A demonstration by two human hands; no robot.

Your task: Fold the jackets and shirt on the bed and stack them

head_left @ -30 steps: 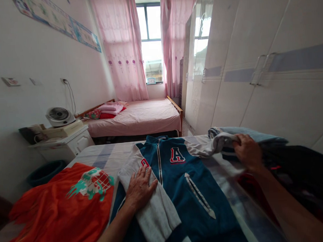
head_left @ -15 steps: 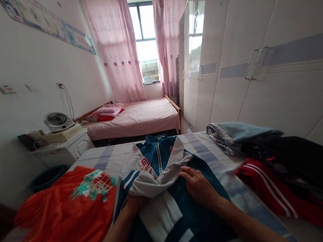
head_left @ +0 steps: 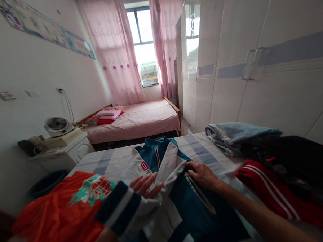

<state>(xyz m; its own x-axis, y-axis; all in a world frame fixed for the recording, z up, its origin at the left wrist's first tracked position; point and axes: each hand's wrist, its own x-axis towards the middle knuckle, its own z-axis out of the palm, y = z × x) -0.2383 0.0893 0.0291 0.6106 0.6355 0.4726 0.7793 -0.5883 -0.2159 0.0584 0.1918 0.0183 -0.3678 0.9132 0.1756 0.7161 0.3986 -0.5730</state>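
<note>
A teal and light grey zip jacket (head_left: 179, 201) lies on the near bed, its collar toward the far edge. One grey sleeve is folded across its front, and the navy-and-white striped cuff (head_left: 119, 207) lies over my left wrist. My left hand (head_left: 145, 185) rests on the jacket's front with its fingers stretched out. At the jacket's right shoulder side, my right hand (head_left: 203, 174) has its fingers bent and closed on the fabric. A pocket zip shows below that hand.
An orange T-shirt (head_left: 60, 216) with a green print lies to the left. To the right are folded jeans (head_left: 240, 133), black clothing (head_left: 293, 161) and red fabric with white stripes (head_left: 273, 191). A small fan (head_left: 58, 126) stands on a cabinet. A pink-covered bed (head_left: 147, 116) is beyond.
My left hand has come out over the sleeve, and the striped cuff has swung left and toward me. My right hand has moved slightly up and right, pulling the jacket's side, exposing the pocket zip.
</note>
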